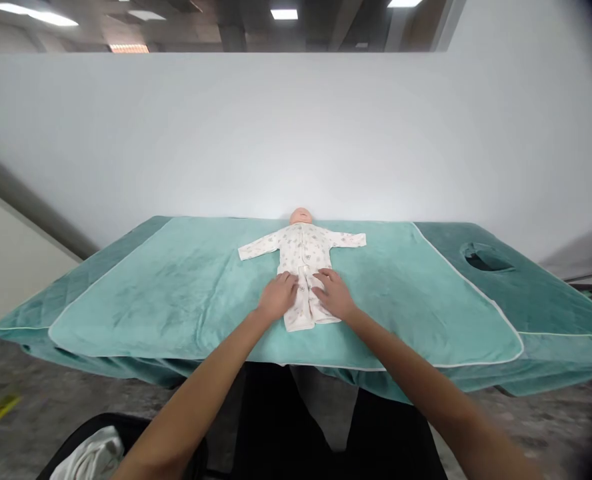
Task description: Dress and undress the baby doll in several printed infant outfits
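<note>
A baby doll (pixel 301 215) lies on its back on the light green towel (pixel 151 293), its head by the wall. It wears a white printed long-sleeved top (pixel 305 245), with the sleeves spread out to both sides and a front seam down the middle. White printed pants (pixel 301 319) cover its lower part, the leg ends toward me. My left hand (pixel 279 295) rests on the left side of the pants near the waist, fingers laid over the cloth. On the opposite side my right hand (pixel 335 294) touches the pants with its fingers apart.
Beneath the towel is a darker green padded bed cover (pixel 551 293) with a round hole (pixel 486 257) at the right. A white wall (pixel 296 133) stands behind the bed. White folded cloth (pixel 93 455) lies in a black container at the lower left.
</note>
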Action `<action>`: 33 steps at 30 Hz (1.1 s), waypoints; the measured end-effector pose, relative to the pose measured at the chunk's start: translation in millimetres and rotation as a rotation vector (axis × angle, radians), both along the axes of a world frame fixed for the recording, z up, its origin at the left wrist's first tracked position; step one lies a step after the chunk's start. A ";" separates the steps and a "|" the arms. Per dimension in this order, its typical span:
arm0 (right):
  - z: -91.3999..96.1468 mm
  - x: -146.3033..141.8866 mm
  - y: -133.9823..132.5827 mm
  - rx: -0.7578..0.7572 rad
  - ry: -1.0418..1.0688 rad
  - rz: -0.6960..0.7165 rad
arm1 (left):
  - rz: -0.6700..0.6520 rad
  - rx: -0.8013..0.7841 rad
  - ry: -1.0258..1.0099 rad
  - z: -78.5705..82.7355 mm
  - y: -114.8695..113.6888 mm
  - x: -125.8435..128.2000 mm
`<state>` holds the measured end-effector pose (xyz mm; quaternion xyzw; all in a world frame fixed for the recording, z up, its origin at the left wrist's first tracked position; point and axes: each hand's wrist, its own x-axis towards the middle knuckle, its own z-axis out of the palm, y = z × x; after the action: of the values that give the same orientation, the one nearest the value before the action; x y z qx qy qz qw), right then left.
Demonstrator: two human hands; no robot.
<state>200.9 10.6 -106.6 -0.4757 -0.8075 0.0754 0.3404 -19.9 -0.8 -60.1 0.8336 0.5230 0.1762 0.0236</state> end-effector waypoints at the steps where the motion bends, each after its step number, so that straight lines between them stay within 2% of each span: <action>1: -5.2 6.2 -12.1 -0.007 0.013 0.053 | -0.047 -0.024 -0.009 -7.2 -10.8 -3.2; 3: -12.1 16.1 -35.7 -0.040 0.001 0.145 | -0.139 -0.065 -0.029 -21.2 -31.1 -7.1; 6: -11.5 19.6 -60.3 -0.095 -0.013 0.125 | -0.190 -0.075 -0.010 -31.6 -51.6 -4.9; 8: -5.2 14.9 -66.4 -0.143 0.036 0.068 | -0.176 -0.071 0.024 -27.2 -56.8 0.0; 11: 7.0 7.4 -67.5 -0.178 0.166 0.047 | -0.158 -0.054 0.055 -9.0 -57.1 5.2; 15: 17.6 10.1 -76.0 -0.072 0.280 0.036 | -0.128 -0.027 0.039 7.6 -56.7 2.4; 18: 16.6 14.5 -87.6 0.000 0.213 0.031 | -0.154 -0.049 0.068 3.5 -60.6 -0.1; 21: 12.4 14.7 -93.7 -0.013 0.029 0.109 | -0.213 -0.040 0.113 -1.5 -68.8 2.1; 23: 14.5 13.7 -93.1 -0.031 -0.026 0.134 | -0.237 0.000 0.101 1.1 -74.1 4.6; 27: 33.7 12.2 -87.7 0.036 0.063 0.050 | -0.187 0.099 -0.054 11.3 -78.1 6.7; 29: 40.4 10.5 -87.2 0.083 0.080 0.036 | -0.180 0.101 -0.104 10.5 -77.9 7.2; 31: 37.7 8.1 -89.6 0.080 0.041 0.069 | -0.211 0.067 -0.095 4.0 -78.8 8.8; 33: 26.2 5.9 -94.1 0.041 -0.043 0.121 | -0.255 0.029 -0.063 -5.6 -81.7 11.5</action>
<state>206.8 -83.4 -80.3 -0.4202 -0.8434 0.0691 0.3276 -8.4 -82.6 -65.7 0.8875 0.4093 0.2055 0.0501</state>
